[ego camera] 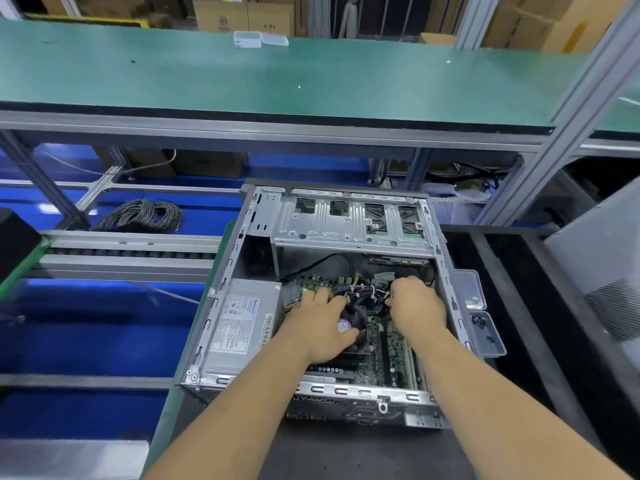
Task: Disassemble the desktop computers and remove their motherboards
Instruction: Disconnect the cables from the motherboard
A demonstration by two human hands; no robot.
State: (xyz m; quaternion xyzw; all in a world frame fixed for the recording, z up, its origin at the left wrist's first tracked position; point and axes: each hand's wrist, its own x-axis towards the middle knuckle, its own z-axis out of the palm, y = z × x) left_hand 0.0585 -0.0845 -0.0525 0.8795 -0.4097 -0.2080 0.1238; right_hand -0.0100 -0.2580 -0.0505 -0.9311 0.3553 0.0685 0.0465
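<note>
On dark mat (363, 455): open computer case (221, 299); green shelf (277, 81) above.

Print on the power supply label (239, 322) and cardboard boxes (242, 19) is too blurred to read.

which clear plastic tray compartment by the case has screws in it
The nearer compartment holds dark screws; the farther compartment looks empty.

Two hands, left hand (320, 327) and right hand (417, 306), reach into one open computer (242, 237), with two small clear boxes (479, 313) just right of them.
</note>
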